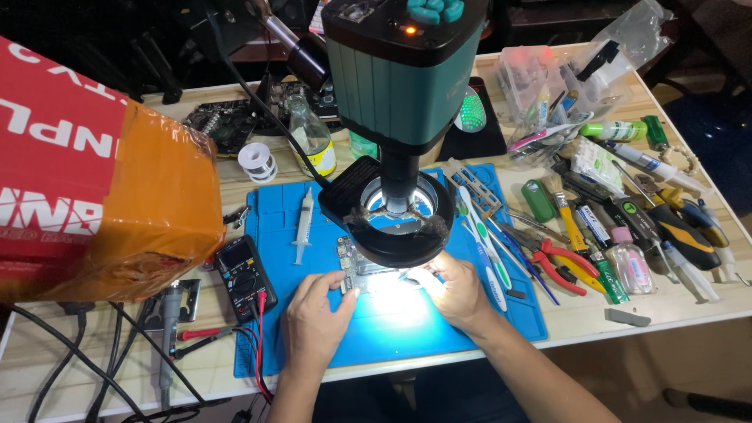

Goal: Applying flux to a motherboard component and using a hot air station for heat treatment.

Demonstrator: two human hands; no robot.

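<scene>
Board: small circuit board (354, 265) lies on the blue mat (439, 325), near its middle, under the microscope's ring light (401, 227).
Long axis: runs toward the mat's far edge.
Left hand (313, 321): fingertips pinch the board's near left corner.
Right hand (454, 290): curled just right of the board; what it grips, I cannot tell.
Nearer: left.

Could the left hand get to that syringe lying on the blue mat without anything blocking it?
Probably yes. The syringe lies in the open on the blue mat, up and left of the left hand, with only bare mat between them.
</scene>
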